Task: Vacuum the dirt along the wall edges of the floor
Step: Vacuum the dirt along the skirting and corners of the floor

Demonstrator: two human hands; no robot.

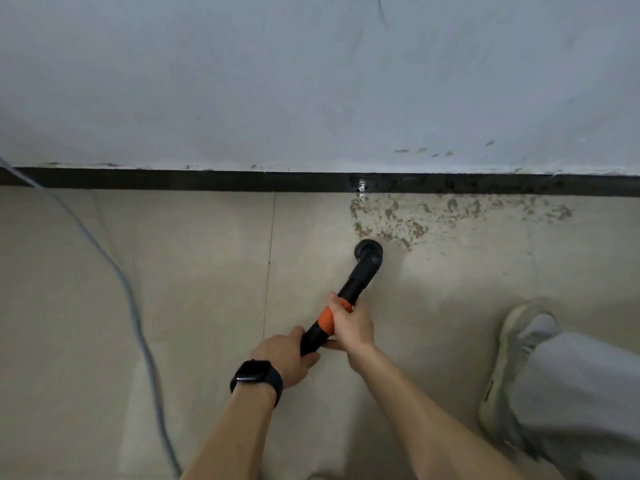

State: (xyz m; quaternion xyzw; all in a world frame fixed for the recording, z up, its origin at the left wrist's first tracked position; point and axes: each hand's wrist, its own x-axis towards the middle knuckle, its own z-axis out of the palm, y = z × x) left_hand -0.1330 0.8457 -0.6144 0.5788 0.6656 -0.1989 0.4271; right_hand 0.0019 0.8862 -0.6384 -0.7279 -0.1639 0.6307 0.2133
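We grip the vacuum wand (346, 296) with both hands, the left hand (289, 355) curled round its lower end and the right hand (351, 323) wrapped just above. Its brush nozzle (369, 251) sits at the near edge of the dirt (415, 216) along the black skirting (173, 180). A hasty push could scatter crumbs rather than lift them.

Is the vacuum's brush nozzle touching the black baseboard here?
Apart. The head view shows a strip of floor between the brush nozzle and the black baseboard.
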